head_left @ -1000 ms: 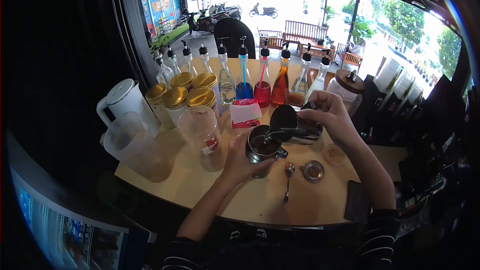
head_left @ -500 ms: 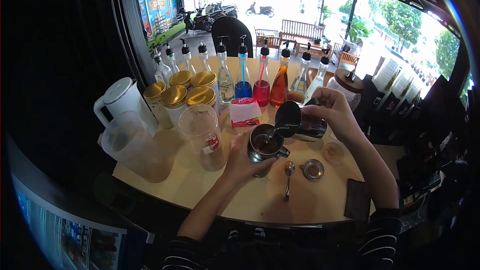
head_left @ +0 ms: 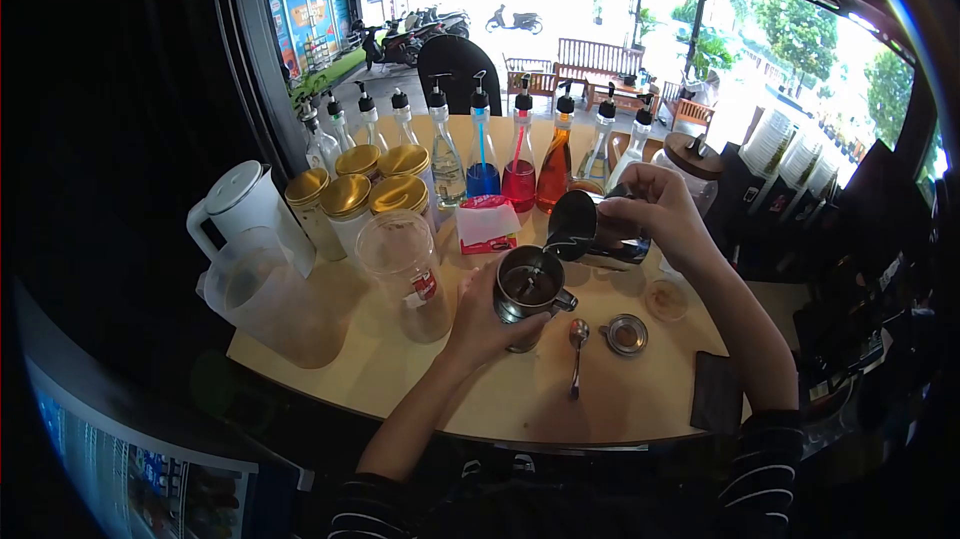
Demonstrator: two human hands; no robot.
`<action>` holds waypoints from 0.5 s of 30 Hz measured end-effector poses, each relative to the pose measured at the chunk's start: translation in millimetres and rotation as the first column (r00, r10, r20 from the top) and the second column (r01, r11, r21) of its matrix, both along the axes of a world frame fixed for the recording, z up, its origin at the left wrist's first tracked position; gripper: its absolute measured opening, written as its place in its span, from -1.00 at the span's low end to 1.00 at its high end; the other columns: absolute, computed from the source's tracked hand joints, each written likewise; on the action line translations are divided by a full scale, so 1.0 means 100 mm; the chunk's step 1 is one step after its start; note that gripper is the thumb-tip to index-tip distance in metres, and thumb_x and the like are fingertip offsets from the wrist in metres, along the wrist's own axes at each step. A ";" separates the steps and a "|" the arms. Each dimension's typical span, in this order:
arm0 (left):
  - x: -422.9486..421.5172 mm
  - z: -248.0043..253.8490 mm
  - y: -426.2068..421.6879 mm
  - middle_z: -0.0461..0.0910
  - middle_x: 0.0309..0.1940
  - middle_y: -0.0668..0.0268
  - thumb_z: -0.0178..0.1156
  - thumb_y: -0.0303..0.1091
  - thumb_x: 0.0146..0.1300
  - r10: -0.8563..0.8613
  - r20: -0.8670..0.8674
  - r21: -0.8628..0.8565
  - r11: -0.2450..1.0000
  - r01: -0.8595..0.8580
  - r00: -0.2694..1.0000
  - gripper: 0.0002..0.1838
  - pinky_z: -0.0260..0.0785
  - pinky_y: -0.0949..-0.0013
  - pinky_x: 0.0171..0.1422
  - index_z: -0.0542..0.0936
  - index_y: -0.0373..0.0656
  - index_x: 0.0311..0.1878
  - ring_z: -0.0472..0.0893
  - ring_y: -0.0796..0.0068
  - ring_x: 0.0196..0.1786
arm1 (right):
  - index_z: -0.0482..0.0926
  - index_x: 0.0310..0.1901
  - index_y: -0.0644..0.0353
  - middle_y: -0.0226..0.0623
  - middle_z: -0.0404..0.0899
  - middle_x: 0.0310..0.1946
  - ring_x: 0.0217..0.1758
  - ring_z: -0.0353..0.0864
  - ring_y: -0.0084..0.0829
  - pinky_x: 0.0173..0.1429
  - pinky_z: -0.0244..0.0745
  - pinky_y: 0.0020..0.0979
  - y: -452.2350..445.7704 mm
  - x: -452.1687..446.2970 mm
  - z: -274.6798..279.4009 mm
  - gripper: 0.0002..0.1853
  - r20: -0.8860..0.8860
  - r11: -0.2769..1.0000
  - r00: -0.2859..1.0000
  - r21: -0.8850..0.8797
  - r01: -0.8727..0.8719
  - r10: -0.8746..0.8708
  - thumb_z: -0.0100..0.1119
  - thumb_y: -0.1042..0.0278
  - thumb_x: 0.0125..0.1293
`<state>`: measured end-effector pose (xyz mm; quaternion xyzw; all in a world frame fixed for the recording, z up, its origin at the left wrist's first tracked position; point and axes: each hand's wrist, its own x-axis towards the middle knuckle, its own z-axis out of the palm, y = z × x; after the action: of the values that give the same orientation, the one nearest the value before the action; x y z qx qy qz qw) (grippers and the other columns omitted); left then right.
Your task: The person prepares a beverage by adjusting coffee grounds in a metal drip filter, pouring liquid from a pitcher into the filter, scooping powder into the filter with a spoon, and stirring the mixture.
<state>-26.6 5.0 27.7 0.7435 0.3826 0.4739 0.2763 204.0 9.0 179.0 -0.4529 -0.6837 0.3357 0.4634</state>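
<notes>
My left hand (head_left: pixel 482 327) is wrapped round a metal mug (head_left: pixel 512 311) standing on the table. Dark liquid shows inside the mug, and its handle points right. My right hand (head_left: pixel 662 221) grips a dark pitcher (head_left: pixel 618 243), tilted with its mouth toward the mug. A thin, shiny trickle shows at the pitcher's lip, just above the mug's rim. Below the mug on the right lies a metal spoon (head_left: pixel 577 339). Beside the spoon sits a small round metal piece with a short handle (head_left: pixel 627 335).
Several pump bottles (head_left: pixel 482 179) line the back of the table (head_left: pixel 480 404). Gold-lidded jars (head_left: pixel 403 196), a clear plastic container (head_left: pixel 399 274), a frosted jug (head_left: pixel 262 299) and a white pitcher (head_left: pixel 262 209) stand left. A tissue pack (head_left: pixel 487 227) sits behind the mug; a dark cloth (head_left: pixel 717 394) lies right.
The stream from the pitcher into the mug has thinned to a trickle at the lip. The pitcher has shifted slightly up; both hands keep their grips.
</notes>
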 end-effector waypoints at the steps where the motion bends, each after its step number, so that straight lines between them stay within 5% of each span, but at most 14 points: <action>1: 0.00 0.00 0.00 0.54 0.06 0.19 0.51 -0.01 -0.22 0.009 -0.008 0.005 1.000 -0.009 1.000 -0.06 0.03 0.07 0.39 0.32 -0.12 0.27 0.45 0.15 0.20 | 0.44 -0.43 0.18 -0.50 0.54 -0.49 -0.41 0.50 -0.79 -0.36 0.40 -0.68 0.01 0.00 0.00 -0.81 -0.004 1.000 1.000 0.002 0.005 -0.005 0.32 0.54 0.12; 15: 0.01 -0.02 0.00 0.53 0.06 0.19 0.51 0.01 -0.20 0.003 0.018 0.036 0.999 -0.004 1.000 -0.05 0.03 0.08 0.39 0.32 -0.13 0.28 0.46 0.16 0.19 | 0.39 -0.52 0.18 -0.56 0.43 -0.59 -0.52 0.33 -0.80 -0.49 0.23 -0.67 0.05 -0.06 0.07 -0.75 -0.050 0.994 0.998 0.097 0.048 -0.044 0.33 0.49 0.11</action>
<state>-25.4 5.3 25.9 0.7433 0.3726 0.4881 0.2654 197.6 14.4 186.5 -0.4371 -0.6776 0.3015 0.5089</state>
